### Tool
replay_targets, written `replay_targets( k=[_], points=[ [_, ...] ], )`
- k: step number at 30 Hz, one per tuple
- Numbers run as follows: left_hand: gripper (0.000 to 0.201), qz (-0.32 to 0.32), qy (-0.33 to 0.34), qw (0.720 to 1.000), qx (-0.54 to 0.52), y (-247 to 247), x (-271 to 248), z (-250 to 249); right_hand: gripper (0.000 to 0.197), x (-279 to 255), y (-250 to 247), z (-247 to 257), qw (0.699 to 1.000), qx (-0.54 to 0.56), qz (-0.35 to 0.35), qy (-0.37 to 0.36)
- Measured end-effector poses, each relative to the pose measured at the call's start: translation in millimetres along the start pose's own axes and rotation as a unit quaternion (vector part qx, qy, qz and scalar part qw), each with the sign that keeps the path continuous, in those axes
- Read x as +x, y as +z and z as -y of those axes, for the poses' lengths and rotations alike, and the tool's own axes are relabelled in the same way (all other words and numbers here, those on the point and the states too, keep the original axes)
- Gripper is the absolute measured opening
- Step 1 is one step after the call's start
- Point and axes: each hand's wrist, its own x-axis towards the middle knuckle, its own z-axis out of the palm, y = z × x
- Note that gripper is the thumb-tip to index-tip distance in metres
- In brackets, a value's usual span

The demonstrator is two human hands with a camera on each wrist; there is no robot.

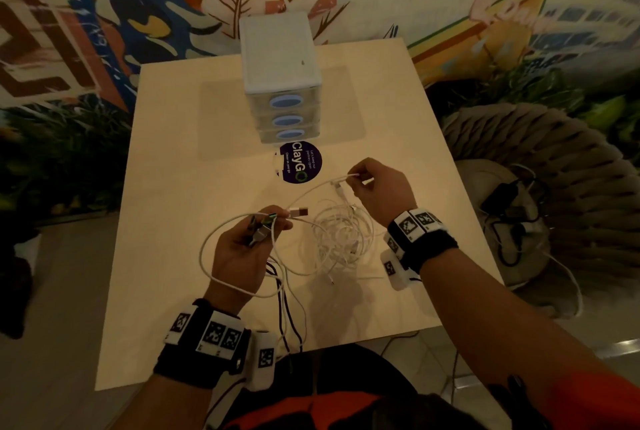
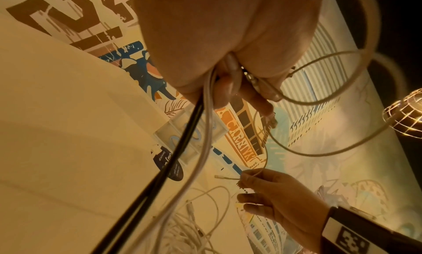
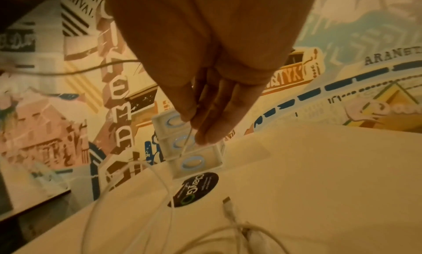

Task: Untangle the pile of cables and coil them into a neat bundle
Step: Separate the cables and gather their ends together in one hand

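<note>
A tangle of thin white cables (image 1: 341, 234) lies on the pale table (image 1: 180, 187), between my two hands. My left hand (image 1: 249, 239) grips a bunch of cable ends, white and black, and a USB plug (image 1: 298, 212) sticks out past its fingers. Black and white cables (image 2: 189, 131) hang from that fist toward the table's near edge. My right hand (image 1: 372, 187) is raised above the tangle and pinches the end of one white cable (image 1: 349, 175) between thumb and fingertips (image 3: 194, 120). A loose white plug (image 3: 228, 204) lies on the table below it.
A small white drawer unit (image 1: 280, 83) with three blue-handled drawers stands at the table's middle back. A dark round sticker (image 1: 300, 162) lies in front of it. A woven chair (image 1: 540, 166) with dark cables on its seat stands to the right. A painted wall rises behind.
</note>
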Motion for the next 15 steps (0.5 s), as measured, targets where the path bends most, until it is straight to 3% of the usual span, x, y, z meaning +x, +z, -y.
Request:
replay_targets(
  k=[2, 5, 6, 12, 15],
  points=[
    [0.042, -0.020, 0.006, 1.000, 0.019, -1.7, -0.8, -3.0, 0.013, -1.6, -8.8, 3.7, 0.999, -0.001, -0.036, 0.003],
    [0.008, -0.017, 0.000, 0.998, 0.061, 0.1, -1.6, -6.2, 0.018, -7.3, -24.9, 6.8, 0.999, 0.009, -0.053, -0.002],
    [0.005, -0.016, 0.003, 0.998, 0.057, 2.0, -1.3, -7.7, 0.020, -10.9, -30.7, 6.3, 0.999, 0.022, -0.045, -0.001],
    [0.024, -0.004, 0.009, 1.000, 0.029, 10.5, 0.1, -14.6, 0.018, -77.4, -37.3, -9.3, 0.984, 0.089, 0.151, -0.013],
    [0.017, 0.041, 0.033, 0.995, 0.083, 9.5, -4.1, -17.9, 0.020, -121.9, -27.2, -23.9, 0.977, 0.112, 0.180, 0.004]
  ],
)
